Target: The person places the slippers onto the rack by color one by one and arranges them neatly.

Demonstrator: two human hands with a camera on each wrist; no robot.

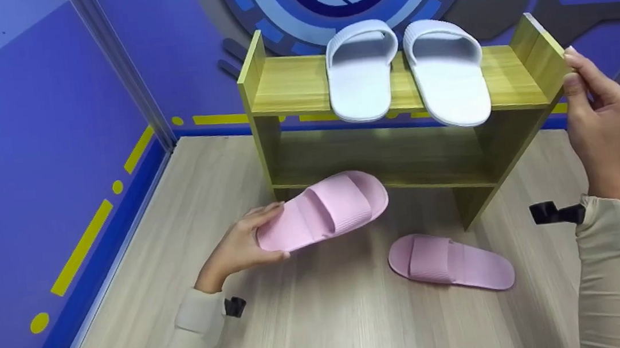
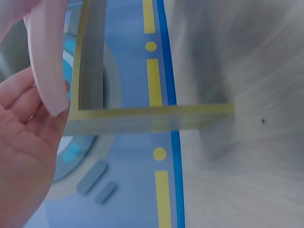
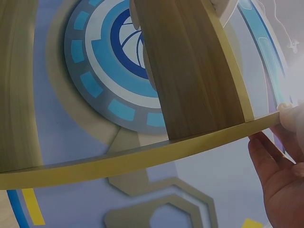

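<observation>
My left hand (image 1: 242,240) grips a pink slipper (image 1: 342,202) by its heel end, thumb on one edge and fingers on the other. The slipper is held above the floor, in front of the rack's lower shelf, its toe pointing right. In the left wrist view the slipper (image 2: 47,57) appears edge-on above the palm. My right hand (image 1: 603,108) pinches the top of the right side panel of the wooden shoe rack (image 1: 548,56). A second pink slipper (image 1: 452,263) lies on the floor, toe to the left. Two white slippers (image 1: 361,85) rest on the top shelf, heels overhanging its front edge.
The lower shelf (image 1: 383,160) spans between the side panels. The rack stands on a light wood-look floor (image 1: 325,322) near the patterned back wall (image 1: 176,49). A blue-purple wall (image 1: 27,169) with yellow dashes bounds the left side.
</observation>
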